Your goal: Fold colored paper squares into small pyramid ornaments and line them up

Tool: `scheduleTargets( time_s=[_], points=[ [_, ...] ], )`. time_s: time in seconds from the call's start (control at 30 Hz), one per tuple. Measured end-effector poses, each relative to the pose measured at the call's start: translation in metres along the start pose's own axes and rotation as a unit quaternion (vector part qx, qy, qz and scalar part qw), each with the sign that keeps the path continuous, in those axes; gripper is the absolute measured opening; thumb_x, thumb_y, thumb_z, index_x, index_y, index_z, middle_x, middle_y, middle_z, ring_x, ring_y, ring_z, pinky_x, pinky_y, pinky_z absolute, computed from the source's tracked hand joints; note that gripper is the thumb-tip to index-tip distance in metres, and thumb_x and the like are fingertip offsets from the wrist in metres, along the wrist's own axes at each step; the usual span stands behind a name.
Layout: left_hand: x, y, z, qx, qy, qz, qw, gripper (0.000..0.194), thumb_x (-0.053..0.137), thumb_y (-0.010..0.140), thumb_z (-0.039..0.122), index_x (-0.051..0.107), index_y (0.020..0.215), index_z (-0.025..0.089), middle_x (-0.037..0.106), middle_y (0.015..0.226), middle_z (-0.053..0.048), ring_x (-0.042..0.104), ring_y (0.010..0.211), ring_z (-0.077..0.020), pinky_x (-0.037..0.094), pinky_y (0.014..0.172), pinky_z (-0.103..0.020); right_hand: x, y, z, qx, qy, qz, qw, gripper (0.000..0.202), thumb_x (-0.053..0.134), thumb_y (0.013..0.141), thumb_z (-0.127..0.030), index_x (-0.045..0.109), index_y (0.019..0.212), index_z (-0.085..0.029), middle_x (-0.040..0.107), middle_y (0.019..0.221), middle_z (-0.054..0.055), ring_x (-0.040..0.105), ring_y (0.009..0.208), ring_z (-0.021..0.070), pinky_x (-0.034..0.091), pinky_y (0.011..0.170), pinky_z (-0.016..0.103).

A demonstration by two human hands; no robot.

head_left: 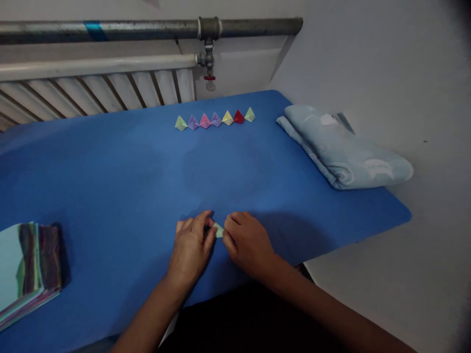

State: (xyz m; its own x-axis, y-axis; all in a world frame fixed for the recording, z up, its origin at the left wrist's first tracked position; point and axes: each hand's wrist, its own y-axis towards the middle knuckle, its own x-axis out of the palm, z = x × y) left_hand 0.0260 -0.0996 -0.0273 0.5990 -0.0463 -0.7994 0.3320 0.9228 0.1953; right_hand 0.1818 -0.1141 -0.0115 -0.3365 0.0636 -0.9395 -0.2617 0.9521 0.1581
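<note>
Between my hands is a small piece of folded pale green paper (219, 230), low over the blue table. My left hand (191, 245) pinches its left side between thumb and fingers. On the right side, the curled fingers of my right hand (247, 240) grip the same paper. Most of the paper is covered by my fingers, so its full shape is hidden. Farther back, a row of several small folded paper pieces (205, 120) in green, purple, pink, yellow and red stands on the table.
A stack of coloured paper sheets (22, 274) lies at the left on the blue table (121, 186). At the right edge rests a folded light blue cloth (342, 152). Behind the table are a radiator (121, 90) and a metal pipe (147, 30) with a red-handled valve (209, 77).
</note>
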Motion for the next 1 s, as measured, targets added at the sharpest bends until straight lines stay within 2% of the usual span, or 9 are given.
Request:
scheduleTargets(
  time_s=[0.27, 0.47, 0.6, 0.73, 1.0],
  points=[
    [0.001, 0.002, -0.002, -0.013, -0.012, 0.001, 1.0, 0.04, 0.053, 0.089, 0.021, 0.043, 0.128, 0.021, 0.067, 0.094, -0.002, 0.061, 0.083, -0.0175, 0.042, 0.084, -0.038, 0.0, 0.0, 0.001, 0.009, 0.013, 0.005, 1.0, 0.014, 0.05, 0.082, -0.013, 0.054, 0.07, -0.018, 0.056, 0.073, 0.003, 0.046, 0.07, 0.0163, 0.029, 0.064, 0.03],
    [-0.003, 0.003, -0.002, 0.015, 0.023, -0.041, 0.999, 0.029, 0.049, 0.092, 0.021, 0.056, 0.119, 0.026, 0.067, 0.099, -0.002, 0.06, 0.092, -0.0197, 0.04, 0.08, -0.037, 0.002, -0.002, 0.004, 0.013, 0.048, 0.014, 0.999, 0.015, 0.047, 0.083, -0.013, 0.051, 0.069, -0.019, 0.057, 0.074, 0.003, 0.047, 0.071, 0.0167, 0.032, 0.065, 0.03],
    [-0.004, 0.004, -0.002, 0.026, 0.04, -0.052, 0.997, 0.024, 0.049, 0.093, 0.022, 0.063, 0.112, 0.028, 0.066, 0.097, -0.001, 0.059, 0.089, -0.0181, 0.039, 0.079, -0.035, -0.001, -0.002, 0.008, 0.029, 0.108, -0.001, 0.994, 0.012, 0.048, 0.083, -0.013, 0.052, 0.074, -0.019, 0.059, 0.078, 0.003, 0.05, 0.074, 0.0164, 0.036, 0.069, 0.029],
    [-0.004, 0.003, -0.003, 0.032, 0.05, -0.048, 0.997, 0.022, 0.05, 0.092, 0.022, 0.064, 0.109, 0.028, 0.066, 0.095, -0.001, 0.058, 0.087, -0.0172, 0.037, 0.078, -0.034, -0.004, -0.001, 0.012, 0.037, 0.169, -0.015, 0.985, 0.012, 0.05, 0.081, -0.009, 0.053, 0.077, -0.02, 0.06, 0.079, 0.001, 0.052, 0.077, 0.015, 0.038, 0.071, 0.027],
    [-0.006, 0.006, -0.003, 0.042, 0.057, -0.061, 0.996, 0.021, 0.051, 0.092, 0.021, 0.064, 0.107, 0.027, 0.064, 0.091, -0.001, 0.057, 0.085, -0.0177, 0.036, 0.075, -0.034, -0.01, -0.001, 0.013, 0.029, 0.208, -0.016, 0.977, 0.015, 0.049, 0.081, -0.007, 0.053, 0.076, -0.02, 0.058, 0.077, 0.0, 0.052, 0.074, 0.0141, 0.039, 0.069, 0.027]
  ],
)
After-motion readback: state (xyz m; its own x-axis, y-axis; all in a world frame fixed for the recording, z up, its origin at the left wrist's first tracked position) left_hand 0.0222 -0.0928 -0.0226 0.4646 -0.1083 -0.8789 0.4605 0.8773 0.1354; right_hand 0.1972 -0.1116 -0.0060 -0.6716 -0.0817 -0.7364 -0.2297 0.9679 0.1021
